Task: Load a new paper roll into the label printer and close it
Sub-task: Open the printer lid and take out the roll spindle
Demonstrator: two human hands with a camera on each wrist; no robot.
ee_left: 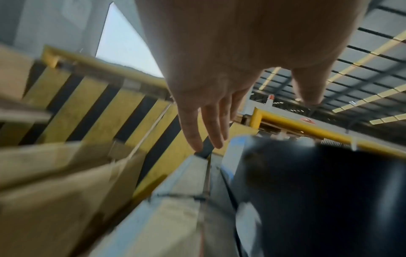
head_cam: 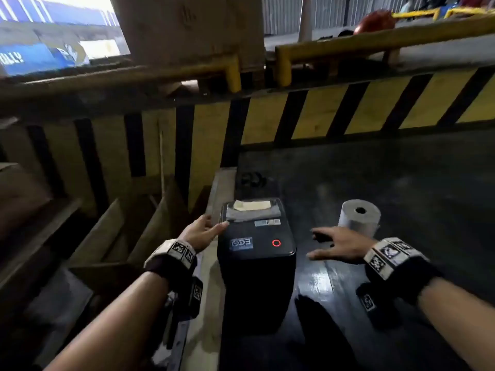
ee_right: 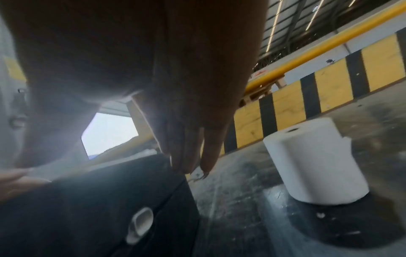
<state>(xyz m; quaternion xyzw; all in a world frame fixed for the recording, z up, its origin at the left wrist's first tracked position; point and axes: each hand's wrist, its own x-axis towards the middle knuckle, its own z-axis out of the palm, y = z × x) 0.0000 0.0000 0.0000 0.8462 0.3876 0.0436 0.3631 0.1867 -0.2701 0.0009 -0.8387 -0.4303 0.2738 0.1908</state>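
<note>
Open dark tabletop [head_cam: 401,170] lies between the label printer [head_cam: 255,263] and the upright paper roll [head_cam: 360,215] to its right. The striped barrier [head_cam: 348,113] walls the far side. Cardboard boxes [head_cam: 93,236] crowd the printer's left.

A dark, scuffed table top [head_cam: 388,178] carries two things — a black label printer [head_cam: 255,263] standing at its left edge, lid down, and a white paper roll [head_cam: 359,219] standing on end to the printer's right, apart from it. The surface shines in patches near the front; something small and dark lies behind the printer — too blurred to tell.
</note>
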